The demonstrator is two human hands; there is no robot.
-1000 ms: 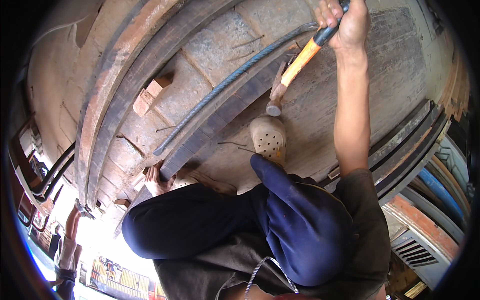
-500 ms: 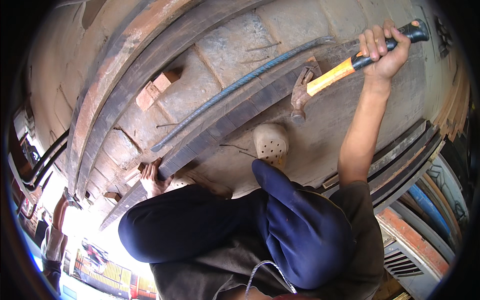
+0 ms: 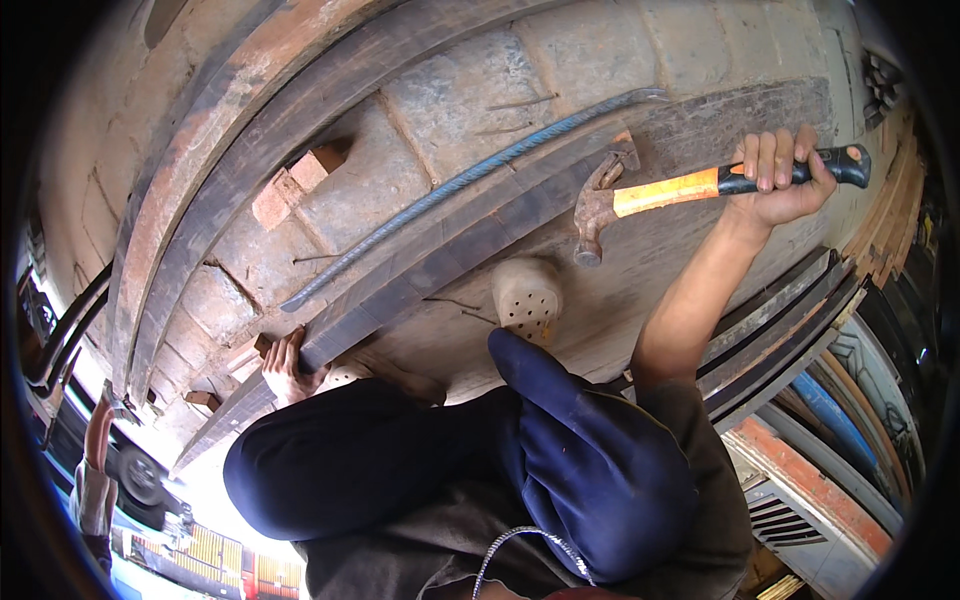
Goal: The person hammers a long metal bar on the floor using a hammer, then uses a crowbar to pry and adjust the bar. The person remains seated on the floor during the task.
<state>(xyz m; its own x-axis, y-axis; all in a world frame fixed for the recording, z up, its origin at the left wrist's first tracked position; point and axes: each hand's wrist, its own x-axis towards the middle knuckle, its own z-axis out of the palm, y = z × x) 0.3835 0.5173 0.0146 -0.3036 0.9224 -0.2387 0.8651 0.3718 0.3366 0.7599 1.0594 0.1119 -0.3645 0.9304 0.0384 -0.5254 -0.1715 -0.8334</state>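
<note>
Orange-handled steel claw hammer (image 3: 640, 196) gripped tight by right hand (image 3: 785, 180), held above long dark flat metal bar (image 3: 470, 255). Near left end of bar clasped by left hand (image 3: 290, 365). Ribbed grey steel rod (image 3: 450, 190) laid just beyond.

Bare concrete (image 3: 690, 260) open under hammer (image 3: 600, 205); steel bar (image 3: 450, 255), rebar (image 3: 470, 175), brick (image 3: 290, 185) block leftward.

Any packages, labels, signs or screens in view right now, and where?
Yellow panel: bottom left, past the knee; flat, yellow with dark marks, too blurred to tell whether it is a sign.
No packages or screens show.
No label shows on the hammer in the right hand, nor on the plank under the left hand.
</note>
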